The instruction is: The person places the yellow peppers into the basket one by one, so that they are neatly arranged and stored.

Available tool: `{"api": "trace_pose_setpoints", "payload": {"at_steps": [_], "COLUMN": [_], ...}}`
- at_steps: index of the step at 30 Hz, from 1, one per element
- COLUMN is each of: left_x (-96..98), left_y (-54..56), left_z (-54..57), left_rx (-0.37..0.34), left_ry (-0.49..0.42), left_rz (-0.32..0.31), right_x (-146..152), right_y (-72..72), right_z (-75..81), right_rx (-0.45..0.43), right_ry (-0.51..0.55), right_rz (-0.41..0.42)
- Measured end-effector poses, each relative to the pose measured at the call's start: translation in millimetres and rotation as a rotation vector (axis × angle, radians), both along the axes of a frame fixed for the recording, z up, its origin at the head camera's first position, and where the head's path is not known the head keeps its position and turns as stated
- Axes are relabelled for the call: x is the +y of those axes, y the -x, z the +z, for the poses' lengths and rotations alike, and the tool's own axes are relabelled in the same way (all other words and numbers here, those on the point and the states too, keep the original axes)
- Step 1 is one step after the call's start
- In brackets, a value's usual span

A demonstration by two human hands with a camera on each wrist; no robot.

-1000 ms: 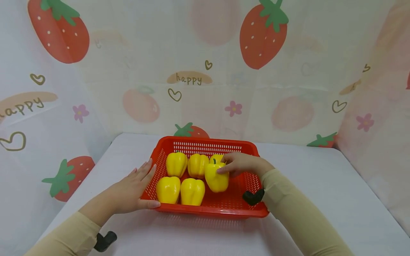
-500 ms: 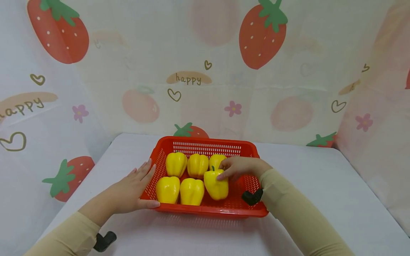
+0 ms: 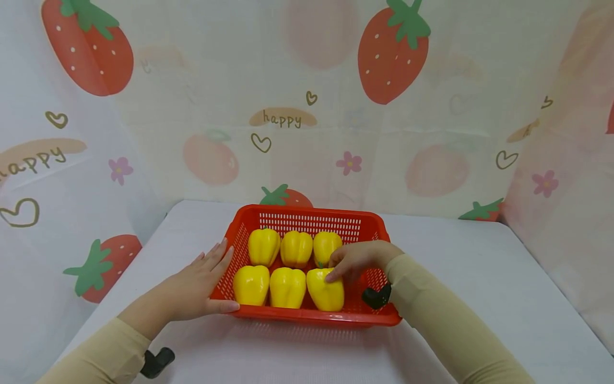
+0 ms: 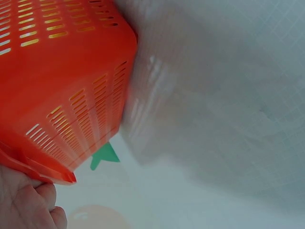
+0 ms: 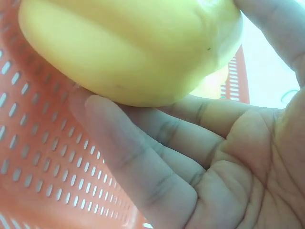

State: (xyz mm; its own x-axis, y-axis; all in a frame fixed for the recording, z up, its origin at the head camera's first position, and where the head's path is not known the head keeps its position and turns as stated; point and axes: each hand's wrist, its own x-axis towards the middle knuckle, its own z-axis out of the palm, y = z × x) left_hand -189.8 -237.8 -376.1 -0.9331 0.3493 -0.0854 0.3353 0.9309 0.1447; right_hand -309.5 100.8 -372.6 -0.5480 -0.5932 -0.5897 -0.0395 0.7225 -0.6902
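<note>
A red perforated plastic basket (image 3: 316, 316) holds yellow bell peppers in two rows of three. My right hand (image 3: 361, 260) grips the front-right bell pepper (image 3: 327, 296) from above, its bottom close to the basket's front wall. In the right wrist view the thumb and curled fingers (image 5: 157, 167) stand on either side of that bell pepper (image 5: 128, 52). My left hand (image 3: 195, 285) lies with extended fingers along the basket's left rim, its thumb at the front-left corner. The left wrist view shows this hand (image 4: 26, 202) right at the rim, with the basket's outer wall (image 4: 57, 76) above.
Two peppers (image 3: 251, 285) sit in the front row beside the held one, and three others (image 3: 296, 249) line the back. The basket stands on a white-covered table (image 3: 460, 277). A strawberry-printed cloth (image 3: 307, 160) hangs behind it.
My right hand has lowered the bell pepper toward the front right of the basket, and its top has tilted away from me. The back-right pepper shows more fully. The left hand has stayed put.
</note>
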Motion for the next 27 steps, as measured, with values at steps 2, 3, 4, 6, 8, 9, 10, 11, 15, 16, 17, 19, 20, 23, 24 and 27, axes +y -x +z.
{"api": "trace_pose_setpoints", "payload": {"at_steps": [2,3,4,6,8,9,10,11,15,16,17,19,20,23,24,27], "left_x": [0.3,0.4,0.4,0.4,0.3,0.3,0.3,0.2,-0.2,-0.3,-0.4,-0.4,-0.3,-0.3,-0.2,0.0], "left_y": [-0.2,-0.1,0.0,0.0,-0.1,-0.1,-0.4,-0.6,-0.8,-0.7,-0.6,-0.2,0.0,-0.1,-0.2,-0.1], "left_z": [0.4,0.3,0.3,0.1,-0.3,-0.4,-0.3,-0.3,-0.4,-0.6,-0.8,-1.2,-1.4,-0.9,-0.8,-0.5], "left_rx": [-0.003,-0.001,-0.001,0.001,0.005,0.008,0.007,0.007,0.004,0.005,0.007,0.013,0.013,0.012,0.010,0.006], "left_ry": [-0.001,0.000,0.001,0.003,0.004,0.005,0.005,0.004,-0.004,-0.003,-0.004,-0.001,-0.001,-0.003,-0.003,-0.004], "left_rz": [0.002,0.002,0.002,0.001,0.000,-0.001,-0.002,-0.002,0.002,0.002,0.001,-0.002,-0.003,-0.007,-0.007,-0.008], "right_x": [0.5,0.8,1.1,1.6,1.6,1.5,1.3,0.9,-0.5,-0.9,-1.1,-1.0,-1.0,-0.7,-0.7,-0.7], "right_y": [-0.3,-0.3,-0.3,0.4,1.5,1.8,2.1,2.3,1.9,1.7,1.4,1.0,0.7,0.2,0.2,0.5], "right_z": [-1.9,-2.6,-3.4,-4.9,-6.2,-6.7,-7.3,-7.6,-8.5,-8.4,-8.2,-7.5,-7.1,-6.8,-6.8,-7.8], "right_rx": [-0.007,-0.009,-0.012,-0.014,-0.020,-0.022,-0.026,-0.030,-0.051,-0.055,-0.058,-0.062,-0.066,-0.087,-0.095,-0.117], "right_ry": [0.004,0.004,0.003,-0.003,-0.010,-0.014,-0.018,-0.021,-0.028,-0.028,-0.029,-0.032,-0.033,-0.031,-0.030,-0.028], "right_rz": [-0.003,-0.004,-0.005,-0.010,-0.012,-0.014,-0.015,-0.012,0.001,0.005,0.007,0.001,0.001,0.004,0.006,0.007]}}
